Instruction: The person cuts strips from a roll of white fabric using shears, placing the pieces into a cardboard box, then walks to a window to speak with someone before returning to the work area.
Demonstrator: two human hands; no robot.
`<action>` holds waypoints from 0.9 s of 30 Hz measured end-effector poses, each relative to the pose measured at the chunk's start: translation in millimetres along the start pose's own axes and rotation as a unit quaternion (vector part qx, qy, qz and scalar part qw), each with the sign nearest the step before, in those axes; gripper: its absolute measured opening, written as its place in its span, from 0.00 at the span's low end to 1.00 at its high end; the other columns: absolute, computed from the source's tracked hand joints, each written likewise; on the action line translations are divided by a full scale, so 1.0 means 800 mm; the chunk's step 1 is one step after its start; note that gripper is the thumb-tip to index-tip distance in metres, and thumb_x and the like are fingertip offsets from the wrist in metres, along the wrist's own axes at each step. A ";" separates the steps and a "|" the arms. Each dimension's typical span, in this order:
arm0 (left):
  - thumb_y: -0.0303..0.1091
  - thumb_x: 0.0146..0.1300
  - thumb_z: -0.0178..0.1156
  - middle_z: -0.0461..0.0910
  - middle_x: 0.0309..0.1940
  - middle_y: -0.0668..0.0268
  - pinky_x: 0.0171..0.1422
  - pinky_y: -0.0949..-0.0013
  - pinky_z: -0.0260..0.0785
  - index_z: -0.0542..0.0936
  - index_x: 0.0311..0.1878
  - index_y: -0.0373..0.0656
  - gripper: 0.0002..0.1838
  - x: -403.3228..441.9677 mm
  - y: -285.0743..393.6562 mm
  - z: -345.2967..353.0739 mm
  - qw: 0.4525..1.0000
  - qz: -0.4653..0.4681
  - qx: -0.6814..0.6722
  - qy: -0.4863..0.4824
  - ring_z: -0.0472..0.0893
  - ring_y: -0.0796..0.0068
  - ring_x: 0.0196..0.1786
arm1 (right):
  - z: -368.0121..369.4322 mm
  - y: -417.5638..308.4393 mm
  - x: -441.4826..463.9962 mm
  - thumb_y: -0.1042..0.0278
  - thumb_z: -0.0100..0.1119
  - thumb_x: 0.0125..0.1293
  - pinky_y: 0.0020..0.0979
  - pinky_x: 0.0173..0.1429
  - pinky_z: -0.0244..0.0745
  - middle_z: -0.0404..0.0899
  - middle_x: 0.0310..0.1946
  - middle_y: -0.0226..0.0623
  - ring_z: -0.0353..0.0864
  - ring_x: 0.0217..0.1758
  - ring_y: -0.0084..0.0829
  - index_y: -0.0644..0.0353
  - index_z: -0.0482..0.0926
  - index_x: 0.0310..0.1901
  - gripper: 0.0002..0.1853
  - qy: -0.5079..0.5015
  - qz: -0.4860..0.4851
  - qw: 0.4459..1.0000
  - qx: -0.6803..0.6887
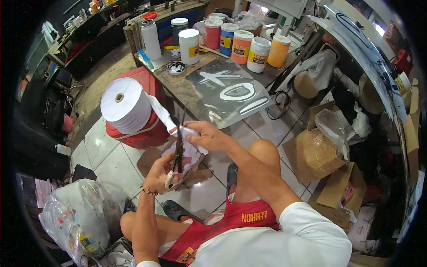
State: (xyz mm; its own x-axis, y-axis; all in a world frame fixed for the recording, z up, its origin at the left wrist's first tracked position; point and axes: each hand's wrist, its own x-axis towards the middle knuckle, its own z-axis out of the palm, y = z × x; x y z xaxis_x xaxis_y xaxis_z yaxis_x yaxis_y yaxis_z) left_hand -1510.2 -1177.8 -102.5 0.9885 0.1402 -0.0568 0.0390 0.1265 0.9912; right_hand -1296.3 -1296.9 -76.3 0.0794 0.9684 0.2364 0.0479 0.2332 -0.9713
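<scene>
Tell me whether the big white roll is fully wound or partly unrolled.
Partly unrolled: a white strip trails off the roll toward the right hand.

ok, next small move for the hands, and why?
Probably close the scissors on the white strip, after checking they straddle it; I can't tell from here. The left hand holds them where they overlap the strip in view, the right hand pinches white material just beyond, and the strip leads back to the roll.

block left: white roll (pixel 129 111); block far: jars (pixel 240 48); pass right: floor tiles (pixel 263 126)
</scene>
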 end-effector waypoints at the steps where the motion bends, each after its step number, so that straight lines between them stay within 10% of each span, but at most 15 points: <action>1: 0.33 0.50 0.75 0.79 0.57 0.50 0.59 0.65 0.73 0.63 0.69 0.35 0.44 0.002 -0.004 0.003 0.998 0.063 0.013 0.015 0.81 0.64 0.56 | 0.004 0.009 0.002 0.74 0.53 0.65 0.21 0.46 0.66 0.73 0.39 0.29 0.69 0.41 0.18 0.62 0.79 0.58 0.19 0.001 0.001 1.000 0.000; 12: 0.34 0.54 0.73 0.79 0.55 0.49 0.49 0.69 0.77 0.68 0.62 0.35 0.35 -0.009 -0.005 -0.023 0.999 -0.032 0.027 -0.003 0.82 0.61 0.55 | 0.014 0.039 0.013 0.73 0.54 0.64 0.28 0.48 0.70 0.74 0.36 0.29 0.72 0.42 0.20 0.64 0.79 0.51 0.14 0.045 -0.072 0.996 0.007; 13: 0.33 0.54 0.72 0.78 0.56 0.50 0.50 0.69 0.77 0.69 0.63 0.37 0.34 -0.010 -0.013 -0.023 0.986 -0.097 -0.134 0.022 0.81 0.63 0.57 | 0.003 0.053 0.016 0.79 0.50 0.65 0.24 0.50 0.71 0.75 0.49 0.29 0.72 0.51 0.19 0.65 0.77 0.60 0.21 -0.019 -0.048 0.997 -0.050; 15: 0.32 0.53 0.72 0.78 0.57 0.51 0.48 0.70 0.77 0.68 0.64 0.37 0.36 -0.003 -0.017 -0.008 0.996 0.075 0.002 0.041 0.80 0.67 0.57 | 0.016 0.058 0.019 0.78 0.50 0.65 0.25 0.50 0.72 0.76 0.46 0.29 0.73 0.48 0.20 0.64 0.77 0.60 0.21 -0.031 -0.040 0.998 -0.049; 19: 0.22 0.54 0.68 0.84 0.36 0.58 0.37 0.73 0.79 0.71 0.63 0.36 0.31 -0.010 -0.013 -0.033 0.995 -0.061 -0.012 0.080 0.83 0.77 0.34 | 0.014 0.058 0.022 0.65 0.62 0.61 0.31 0.49 0.74 0.80 0.47 0.46 0.82 0.45 0.36 0.67 0.80 0.40 0.12 0.034 -0.012 0.992 -0.121; 22: 0.20 0.54 0.67 0.84 0.39 0.57 0.39 0.73 0.79 0.70 0.64 0.37 0.32 -0.010 0.008 -0.043 0.993 -0.028 -0.021 0.112 0.83 0.76 0.37 | 0.024 0.088 0.029 0.63 0.63 0.61 0.35 0.50 0.76 0.78 0.55 0.51 0.83 0.48 0.41 0.67 0.81 0.39 0.13 0.012 -0.132 0.965 -0.228; 27: 0.18 0.52 0.69 0.83 0.45 0.58 0.47 0.72 0.78 0.68 0.65 0.36 0.35 -0.022 0.021 -0.062 0.985 -0.004 -0.014 0.173 0.84 0.71 0.48 | 0.061 0.113 0.045 0.62 0.69 0.58 0.39 0.52 0.78 0.70 0.62 0.57 0.82 0.53 0.43 0.67 0.82 0.38 0.15 0.018 -0.072 0.968 -0.241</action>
State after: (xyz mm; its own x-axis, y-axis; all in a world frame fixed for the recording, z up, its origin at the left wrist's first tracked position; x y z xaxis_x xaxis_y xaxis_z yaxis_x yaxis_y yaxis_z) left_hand -1534.5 -1129.7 -90.8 0.8789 0.4648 -0.1071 0.0378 0.1560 0.9870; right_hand -1337.8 -1236.7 -156.5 0.0713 0.9236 0.3766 0.5192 0.2880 -0.8047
